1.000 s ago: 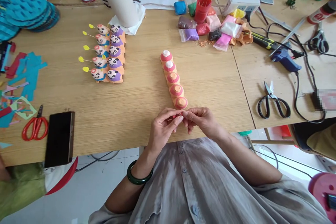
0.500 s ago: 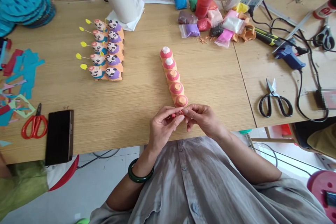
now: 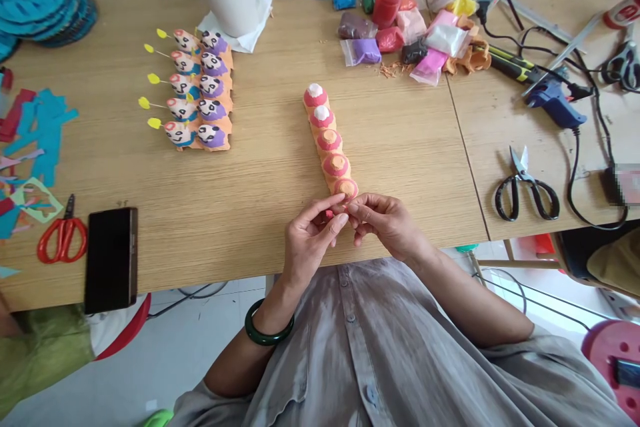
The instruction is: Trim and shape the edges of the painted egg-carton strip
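A: Since the earlier head view, our left hand [image 3: 313, 240] has opened its forefinger straight, up just beside the near end of the painted egg-carton strip [image 3: 327, 147].

B: Our right hand [image 3: 385, 223] stays curled inward. A tiny pink scrap [image 3: 329, 214] sits between the hands, but we can't tell which fingers pinch it.

A: The strip lies on the wooden table [image 3: 250, 213]. We'd judge it light, fragile card, best taken gently by its sides.
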The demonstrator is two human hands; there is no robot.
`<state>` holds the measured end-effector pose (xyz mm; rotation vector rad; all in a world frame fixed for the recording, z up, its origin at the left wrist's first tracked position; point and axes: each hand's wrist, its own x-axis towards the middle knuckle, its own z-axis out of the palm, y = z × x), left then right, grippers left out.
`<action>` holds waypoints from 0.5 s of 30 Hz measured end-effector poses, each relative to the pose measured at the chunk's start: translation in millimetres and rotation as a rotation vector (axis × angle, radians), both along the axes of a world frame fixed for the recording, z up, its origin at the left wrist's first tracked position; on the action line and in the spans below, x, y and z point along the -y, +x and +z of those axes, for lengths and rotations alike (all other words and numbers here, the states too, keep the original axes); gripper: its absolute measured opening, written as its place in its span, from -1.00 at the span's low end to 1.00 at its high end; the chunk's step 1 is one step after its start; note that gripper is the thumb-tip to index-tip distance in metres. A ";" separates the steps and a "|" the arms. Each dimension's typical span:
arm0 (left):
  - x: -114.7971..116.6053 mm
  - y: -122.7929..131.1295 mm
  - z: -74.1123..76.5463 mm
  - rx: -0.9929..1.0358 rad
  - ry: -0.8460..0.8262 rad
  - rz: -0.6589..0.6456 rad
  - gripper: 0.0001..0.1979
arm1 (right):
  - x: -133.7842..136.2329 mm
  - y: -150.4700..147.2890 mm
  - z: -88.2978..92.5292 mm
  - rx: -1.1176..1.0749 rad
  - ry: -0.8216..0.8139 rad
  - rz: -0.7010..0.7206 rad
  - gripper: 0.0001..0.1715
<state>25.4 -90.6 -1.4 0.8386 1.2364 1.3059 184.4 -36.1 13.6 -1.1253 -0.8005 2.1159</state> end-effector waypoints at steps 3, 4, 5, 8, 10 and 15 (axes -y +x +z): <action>-0.3 1.2 0.6 0.024 -0.029 0.004 -0.76 | 0.2 0.7 -0.1 0.030 0.023 -0.001 -0.43; -0.5 1.4 0.8 0.017 -0.027 0.002 -0.80 | 0.5 0.9 0.1 0.036 0.033 0.004 -0.43; -0.7 1.5 0.9 0.006 -0.022 0.003 -0.83 | 0.8 1.2 0.4 0.042 0.044 0.011 -0.43; -0.9 1.0 0.5 -0.042 -0.018 0.017 -0.85 | 2.0 2.1 1.5 0.060 0.069 0.038 -0.43; -0.5 0.5 0.1 -0.070 -0.017 0.030 -0.86 | 2.4 2.6 1.9 0.061 0.063 0.050 -0.44; 0.1 1.6 1.2 -0.136 0.019 0.051 -0.93 | 1.3 2.6 1.9 -0.026 -0.070 0.077 -0.46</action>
